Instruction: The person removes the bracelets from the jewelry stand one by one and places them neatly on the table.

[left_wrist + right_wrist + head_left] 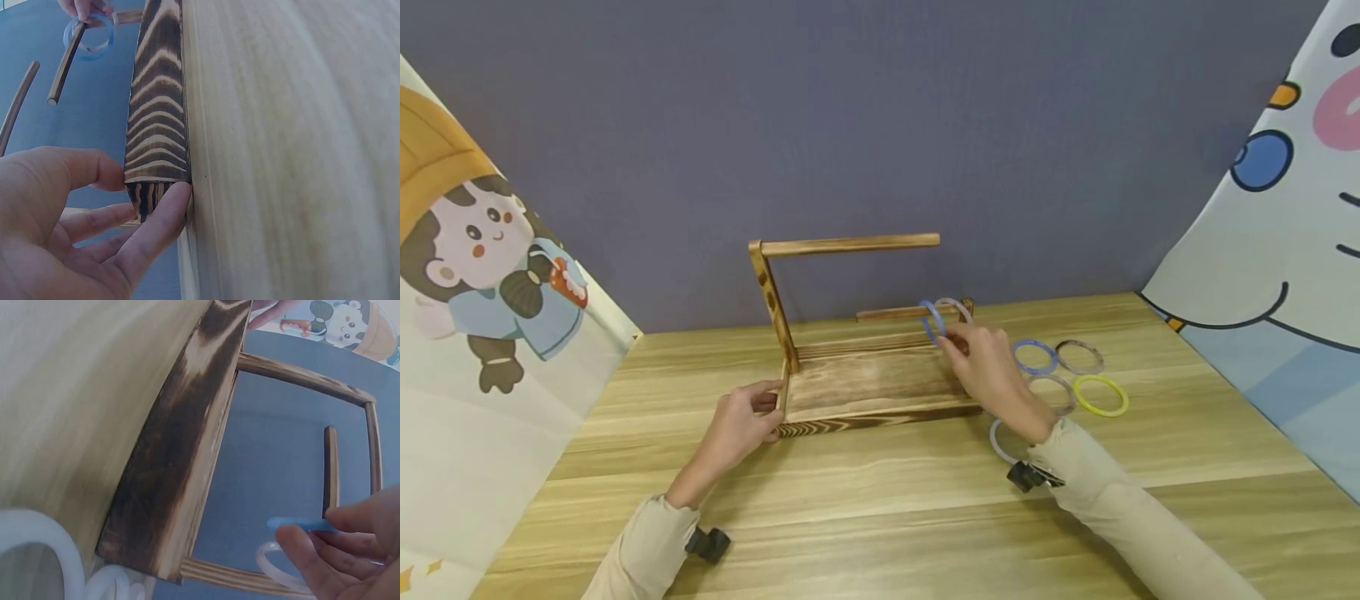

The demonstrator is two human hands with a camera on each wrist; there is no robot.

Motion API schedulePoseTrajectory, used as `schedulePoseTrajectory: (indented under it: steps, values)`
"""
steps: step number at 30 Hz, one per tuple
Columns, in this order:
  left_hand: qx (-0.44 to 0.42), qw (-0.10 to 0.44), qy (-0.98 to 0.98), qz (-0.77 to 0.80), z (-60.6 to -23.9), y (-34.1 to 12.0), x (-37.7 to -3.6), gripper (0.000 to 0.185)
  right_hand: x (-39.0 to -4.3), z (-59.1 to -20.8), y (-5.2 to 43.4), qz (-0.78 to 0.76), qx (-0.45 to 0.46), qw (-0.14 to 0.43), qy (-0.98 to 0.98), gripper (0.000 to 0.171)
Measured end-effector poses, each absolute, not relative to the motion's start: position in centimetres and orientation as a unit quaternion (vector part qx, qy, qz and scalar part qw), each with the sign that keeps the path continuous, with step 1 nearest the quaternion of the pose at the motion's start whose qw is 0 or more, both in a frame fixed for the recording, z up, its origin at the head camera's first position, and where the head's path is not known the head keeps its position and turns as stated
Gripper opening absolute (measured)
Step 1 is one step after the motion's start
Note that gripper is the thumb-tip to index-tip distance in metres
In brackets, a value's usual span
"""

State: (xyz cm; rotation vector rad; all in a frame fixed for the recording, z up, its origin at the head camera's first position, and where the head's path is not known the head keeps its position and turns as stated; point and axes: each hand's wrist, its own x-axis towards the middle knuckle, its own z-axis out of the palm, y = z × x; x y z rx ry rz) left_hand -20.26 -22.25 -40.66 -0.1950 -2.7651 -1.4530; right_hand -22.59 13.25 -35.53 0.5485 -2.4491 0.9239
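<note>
Pinched between thumb and fingertips, a blue ring (932,321) sits in the grip of the right hand (992,371) at the free end of the lower rod (898,313) of the wooden stand (865,392); in the left wrist view the ring (90,39) is round that rod, with a pale translucent ring (957,308) close behind it near the short post. The left hand (741,425) holds the near left corner of the stand's base, its grip narrow, thumb on one face and fingers (156,219) curled against the striped end grain of the board (156,112). The stand has two horizontal rods: the lower one and a higher, longer upper rod (850,245) carried by a slanted post (772,304) on the left. On the worktop (880,517), right of the stand, four loose rings lie flat and near each other: a second blue ring (1036,357), a brownish ring (1080,357), a greyish ring (1054,392) partly behind the right wrist, and a yellow ring (1101,395). One white ring (997,442) lies nearer, partly hidden under the right forearm, and shows large in the right wrist view (37,544). That makes seven rings visible in all, two at the rod and five on the worktop. Both sleeves are beige, and a small black camera mount (707,543) sits at each wrist
</note>
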Motion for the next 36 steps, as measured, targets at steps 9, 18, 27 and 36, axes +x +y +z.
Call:
schedulePoseTrajectory:
  steps: [9,18,27,36]
  values:
    - [-0.064,0.013,-0.884,-0.462,-40.6,-22.3,-20.2,0.051,-22.5,-35.5,12.1,0.338,0.222,0.243,-0.882,0.016]
    - [-0.066,0.012,-0.884,-0.462,-40.8,-22.3,-20.2,0.051,-22.5,-35.2,10.5,0.358,0.230,0.210,-0.880,0.019]
    - [-0.064,0.012,-0.888,-0.455,-40.8,-22.3,-20.3,0.050,-22.3,-34.7,9.1,0.358,0.228,0.193,-0.885,0.021]
    - [-0.066,0.012,-0.888,-0.456,-40.6,-22.3,-20.2,0.050,-22.4,-34.5,8.1,0.358,0.225,0.185,-0.887,0.020]
